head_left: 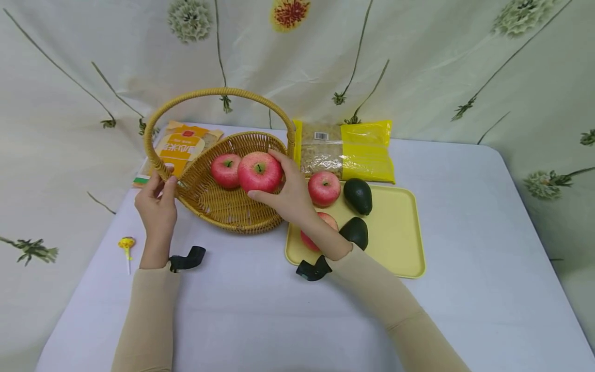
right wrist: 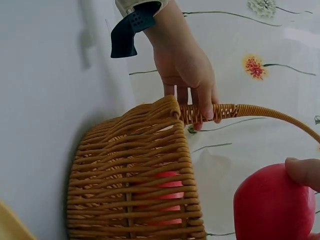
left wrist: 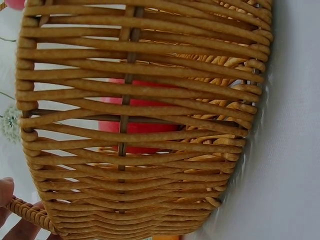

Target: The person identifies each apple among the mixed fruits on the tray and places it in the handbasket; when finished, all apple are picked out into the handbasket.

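A wicker basket (head_left: pixel 223 206) with a tall arched handle stands on the table, one apple (head_left: pixel 225 171) inside it. My left hand (head_left: pixel 158 209) grips the foot of the handle at the basket's left side; the right wrist view shows those fingers around the wrapped handle (right wrist: pixel 225 111). Above the basket's right half, my right hand (head_left: pixel 290 194) holds a second red apple (head_left: pixel 259 173) between thumb and fingers. Through the weave in the left wrist view, the apple inside (left wrist: pixel 140 115) shows in part.
Right of the basket, a yellow tray (head_left: pixel 395 232) bears two apples (head_left: pixel 324 188) and two avocados (head_left: pixel 358 196); my right forearm partly covers one apple. Behind lie a yellow bag (head_left: pixel 367 152) and an orange packet (head_left: pixel 178 147). A lollipop (head_left: pixel 126 243) lies at the left edge.
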Demonstrator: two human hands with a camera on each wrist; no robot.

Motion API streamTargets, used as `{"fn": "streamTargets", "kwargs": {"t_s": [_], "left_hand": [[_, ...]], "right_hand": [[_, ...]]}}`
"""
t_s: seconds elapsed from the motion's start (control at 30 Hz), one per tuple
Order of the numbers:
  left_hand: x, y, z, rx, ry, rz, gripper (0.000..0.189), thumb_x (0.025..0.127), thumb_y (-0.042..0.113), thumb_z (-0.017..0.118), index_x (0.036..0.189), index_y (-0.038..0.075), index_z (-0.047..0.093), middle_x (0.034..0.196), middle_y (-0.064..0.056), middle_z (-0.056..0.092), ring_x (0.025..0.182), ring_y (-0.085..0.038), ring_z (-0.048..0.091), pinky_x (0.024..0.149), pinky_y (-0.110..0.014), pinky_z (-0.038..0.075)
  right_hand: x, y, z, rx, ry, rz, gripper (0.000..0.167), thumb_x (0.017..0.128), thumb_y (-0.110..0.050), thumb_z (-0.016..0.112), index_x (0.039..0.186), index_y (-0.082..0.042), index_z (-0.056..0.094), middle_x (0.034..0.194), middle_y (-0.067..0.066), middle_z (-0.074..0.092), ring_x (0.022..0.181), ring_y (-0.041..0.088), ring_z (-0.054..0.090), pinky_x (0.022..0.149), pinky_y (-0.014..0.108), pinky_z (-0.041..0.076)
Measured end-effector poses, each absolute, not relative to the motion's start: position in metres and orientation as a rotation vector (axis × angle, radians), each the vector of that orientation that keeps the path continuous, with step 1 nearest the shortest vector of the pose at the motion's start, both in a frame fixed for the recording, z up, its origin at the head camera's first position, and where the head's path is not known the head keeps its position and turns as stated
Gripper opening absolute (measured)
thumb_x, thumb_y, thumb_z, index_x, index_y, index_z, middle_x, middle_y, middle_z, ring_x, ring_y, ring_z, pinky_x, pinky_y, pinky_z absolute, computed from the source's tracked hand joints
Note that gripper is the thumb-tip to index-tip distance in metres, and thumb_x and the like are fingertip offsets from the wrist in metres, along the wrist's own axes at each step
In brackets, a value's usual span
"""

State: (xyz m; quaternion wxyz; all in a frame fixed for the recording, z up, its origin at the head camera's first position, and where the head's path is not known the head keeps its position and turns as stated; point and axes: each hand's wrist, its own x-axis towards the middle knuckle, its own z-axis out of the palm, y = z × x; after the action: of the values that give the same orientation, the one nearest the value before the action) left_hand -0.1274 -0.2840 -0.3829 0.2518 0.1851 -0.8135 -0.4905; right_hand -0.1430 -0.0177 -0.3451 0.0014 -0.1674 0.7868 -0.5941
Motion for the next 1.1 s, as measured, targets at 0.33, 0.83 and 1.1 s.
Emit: {"fn": "streamTargets", "kwargs": {"t_s": [0.33, 0.83, 1.1], "left_hand": [[-0.129, -0.284, -0.381, 0.509, -2.206, -1.34, 0.034, 0.1, 0.028, 0.054, 0.132, 0.021, 0.062, 0.132, -0.003, 0.063, 0.114, -0.009, 0.059, 0.091, -0.019, 0.052], [-0.128, -0.283, -0.381, 0.506, -2.209, -1.351, 0.036, 0.1, 0.028, 0.054, 0.135, 0.021, 0.06, 0.133, -0.003, 0.063, 0.12, -0.012, 0.058, 0.095, -0.023, 0.052], [-0.127, -0.283, -0.381, 0.512, -2.211, -1.347, 0.036, 0.1, 0.028, 0.054, 0.135, 0.02, 0.06, 0.133, -0.005, 0.063, 0.119, -0.012, 0.059, 0.094, -0.02, 0.052]], "right_hand": [[-0.172, -0.048, -0.356, -0.342, 2.63, -1.742, 0.083, 0.079, -0.025, 0.081, 0.148, -0.011, 0.037, 0.147, 0.007, 0.046, 0.132, 0.022, 0.046, 0.11, 0.036, 0.041], [-0.205, -0.068, -0.372, -0.165, 2.691, -1.574, 0.083, 0.078, -0.022, 0.081, 0.146, -0.007, 0.037, 0.143, 0.011, 0.048, 0.131, 0.024, 0.047, 0.11, 0.035, 0.04], [-0.213, -0.073, -0.382, -0.114, 2.705, -1.531, 0.083, 0.078, -0.021, 0.081, 0.145, -0.004, 0.037, 0.144, 0.012, 0.048, 0.133, 0.024, 0.045, 0.112, 0.033, 0.038]]}}
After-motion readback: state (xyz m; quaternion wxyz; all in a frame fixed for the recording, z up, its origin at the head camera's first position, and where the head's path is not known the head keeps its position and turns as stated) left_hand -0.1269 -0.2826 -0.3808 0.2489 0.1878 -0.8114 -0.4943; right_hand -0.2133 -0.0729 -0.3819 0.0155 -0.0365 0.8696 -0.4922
